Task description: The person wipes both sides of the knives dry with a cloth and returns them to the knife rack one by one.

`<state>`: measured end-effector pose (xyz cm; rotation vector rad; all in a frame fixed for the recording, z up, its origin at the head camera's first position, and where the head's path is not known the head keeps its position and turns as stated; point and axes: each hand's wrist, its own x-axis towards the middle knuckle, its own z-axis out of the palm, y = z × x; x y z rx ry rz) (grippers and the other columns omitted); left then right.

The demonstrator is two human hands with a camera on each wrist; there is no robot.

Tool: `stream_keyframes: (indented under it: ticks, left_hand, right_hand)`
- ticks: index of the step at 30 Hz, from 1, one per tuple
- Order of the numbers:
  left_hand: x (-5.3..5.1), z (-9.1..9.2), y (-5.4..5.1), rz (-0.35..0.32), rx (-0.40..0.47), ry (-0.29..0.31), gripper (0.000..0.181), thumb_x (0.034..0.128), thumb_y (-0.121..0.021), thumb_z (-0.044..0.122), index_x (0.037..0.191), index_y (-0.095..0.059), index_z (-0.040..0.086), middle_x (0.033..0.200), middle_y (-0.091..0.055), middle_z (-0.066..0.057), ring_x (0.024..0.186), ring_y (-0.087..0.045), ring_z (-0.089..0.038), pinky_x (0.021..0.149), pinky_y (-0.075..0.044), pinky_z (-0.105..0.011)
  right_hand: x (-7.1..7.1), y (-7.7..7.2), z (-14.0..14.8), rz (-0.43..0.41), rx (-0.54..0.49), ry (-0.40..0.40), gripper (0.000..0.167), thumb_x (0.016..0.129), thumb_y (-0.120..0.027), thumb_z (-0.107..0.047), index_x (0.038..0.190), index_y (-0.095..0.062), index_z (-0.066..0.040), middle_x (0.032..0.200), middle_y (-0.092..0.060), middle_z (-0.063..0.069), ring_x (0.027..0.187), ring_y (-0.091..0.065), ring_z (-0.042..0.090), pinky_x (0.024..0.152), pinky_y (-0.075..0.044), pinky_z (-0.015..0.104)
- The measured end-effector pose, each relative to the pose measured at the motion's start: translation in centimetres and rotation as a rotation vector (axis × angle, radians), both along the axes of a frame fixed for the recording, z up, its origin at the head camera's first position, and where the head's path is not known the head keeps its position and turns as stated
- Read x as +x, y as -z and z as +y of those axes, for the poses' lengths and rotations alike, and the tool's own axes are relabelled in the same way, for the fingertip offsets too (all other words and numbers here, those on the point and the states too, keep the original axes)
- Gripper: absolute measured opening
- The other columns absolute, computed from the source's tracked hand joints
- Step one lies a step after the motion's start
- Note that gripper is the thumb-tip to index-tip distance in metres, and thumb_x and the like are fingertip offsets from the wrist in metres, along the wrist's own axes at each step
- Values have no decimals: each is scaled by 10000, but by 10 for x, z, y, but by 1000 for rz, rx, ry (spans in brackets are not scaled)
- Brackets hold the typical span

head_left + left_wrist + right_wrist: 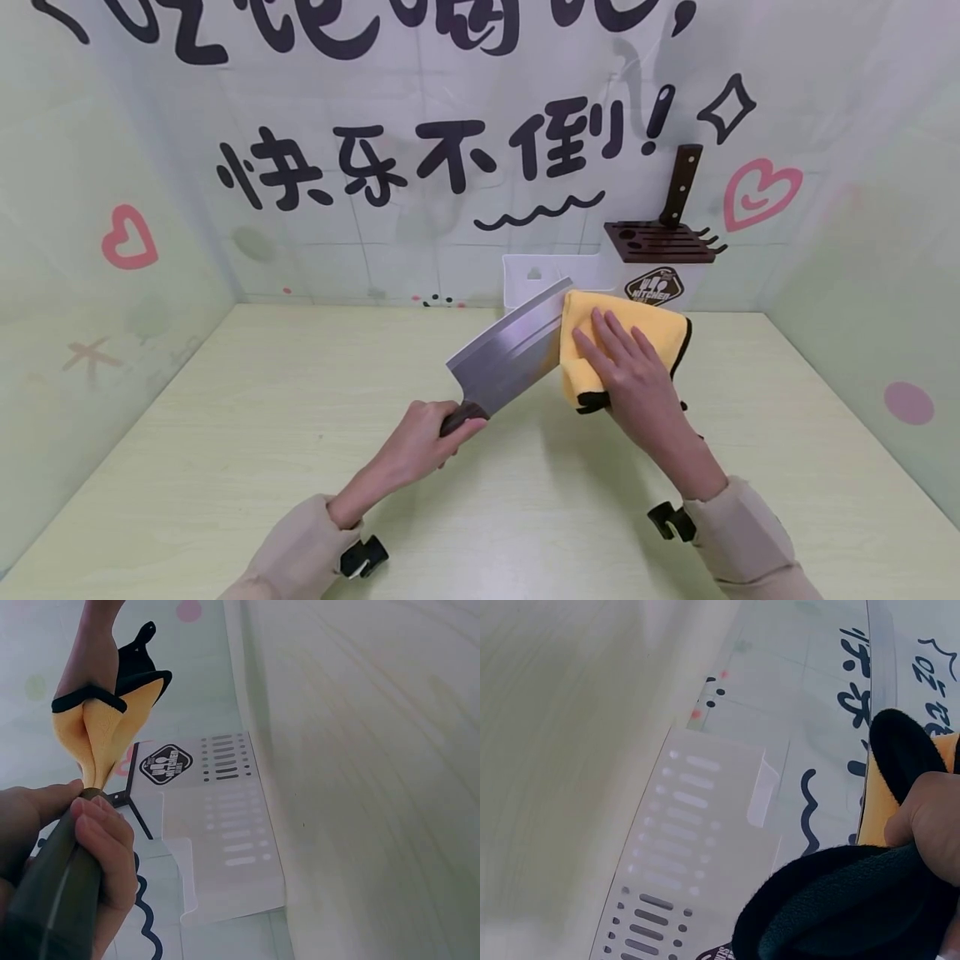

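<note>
In the head view a broad-bladed cleaver (513, 346) is held above the table, its blade slanting up to the right. My left hand (422, 439) grips its dark handle (56, 900), with fingers and thumb wrapped around it in the left wrist view. Over the far end of the blade lies a folded yellow cloth (663, 329) with black edging. My right hand (647, 390) spreads its fingers on the upper side of this cloth. Seen from the right wrist, the thumb (930, 817) presses the cloth from the other side. The blade's tip is partly hidden by the cloth.
A pale wood-grain table (247, 467) extends beneath both hands. At its back edge is a white slotted panel (232, 825) with a "KITCHEN" badge. Above it, a dark rack (660, 242) with a knife handle shows against the wall. Patterned sheets (97, 333) enclose the sides.
</note>
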<state>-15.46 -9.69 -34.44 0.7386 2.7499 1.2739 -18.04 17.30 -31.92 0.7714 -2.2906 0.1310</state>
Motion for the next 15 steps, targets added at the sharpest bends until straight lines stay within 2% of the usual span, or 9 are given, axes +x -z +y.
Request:
stream_keyframes:
  ticks: [15]
  left_hand:
    - [-1,4,-2,1,7,8,346,887,-540,325,699,-522,35,532,-537,-88,382,-454,-57,361,-379,-206]
  right_hand:
    - [7,-1,-15,61,74,-38,519,700,-684,55,1191,-554,-53,1270,-464,217,1204,-403,345,949,-342,496]
